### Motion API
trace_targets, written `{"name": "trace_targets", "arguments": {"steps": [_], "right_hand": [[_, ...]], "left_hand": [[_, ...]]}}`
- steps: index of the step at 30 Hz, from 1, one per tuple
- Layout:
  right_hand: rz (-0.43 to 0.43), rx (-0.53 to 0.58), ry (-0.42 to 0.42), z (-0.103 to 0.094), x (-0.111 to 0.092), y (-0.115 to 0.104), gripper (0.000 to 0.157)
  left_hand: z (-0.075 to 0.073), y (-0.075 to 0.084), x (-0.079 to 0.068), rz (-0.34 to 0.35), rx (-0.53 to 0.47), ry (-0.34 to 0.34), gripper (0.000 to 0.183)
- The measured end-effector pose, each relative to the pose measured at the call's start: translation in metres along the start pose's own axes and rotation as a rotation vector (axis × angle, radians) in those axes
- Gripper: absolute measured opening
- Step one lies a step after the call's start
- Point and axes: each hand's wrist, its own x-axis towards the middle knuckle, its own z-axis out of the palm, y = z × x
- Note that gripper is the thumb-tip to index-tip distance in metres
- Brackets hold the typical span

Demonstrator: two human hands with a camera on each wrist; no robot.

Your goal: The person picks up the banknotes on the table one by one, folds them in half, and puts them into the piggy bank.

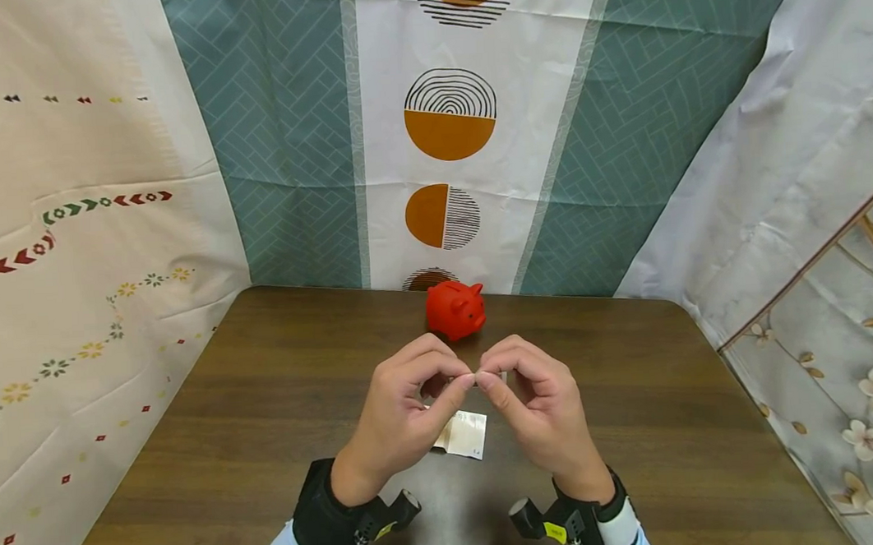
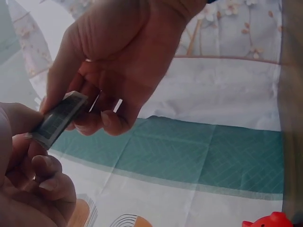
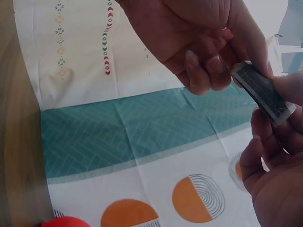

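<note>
My left hand (image 1: 410, 405) and right hand (image 1: 543, 399) meet fingertip to fingertip over the middle of the table. Between them they pinch a small folded strip of paper (image 2: 59, 120), one end in each hand. It has a dark, grid-patterned face with pale edges, and the right wrist view shows it slightly bowed. From the head view, the fingers mostly hide this strip. Below the hands lies a pale creased piece of paper (image 1: 465, 434), partly covered by the left hand. Just beyond the fingertips stands a red piggy bank (image 1: 456, 310).
The brown wooden table (image 1: 659, 425) ends at a patterned cloth backdrop (image 1: 289, 148). Cream embroidered cloth (image 1: 76, 324) hangs at the left side, and floral cloth (image 1: 857, 382) at the right. Each wrist wears a black band with a small camera.
</note>
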Motion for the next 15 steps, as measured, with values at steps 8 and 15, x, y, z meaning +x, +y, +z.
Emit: {"name": "trace_targets", "arguments": {"steps": [8, 15], "right_hand": [[0.044, 0.006, 0.056, -0.0011, -0.0005, -0.0002, 0.011], [0.059, 0.003, 0.077, -0.0032, -0.0013, 0.0, 0.008]], "left_hand": [[-0.0031, 0.0014, 0.0009, -0.003, 0.026, 0.063, 0.014], [-0.0043, -0.0002, 0.0009, -0.011, -0.001, 0.061, 0.014]]}}
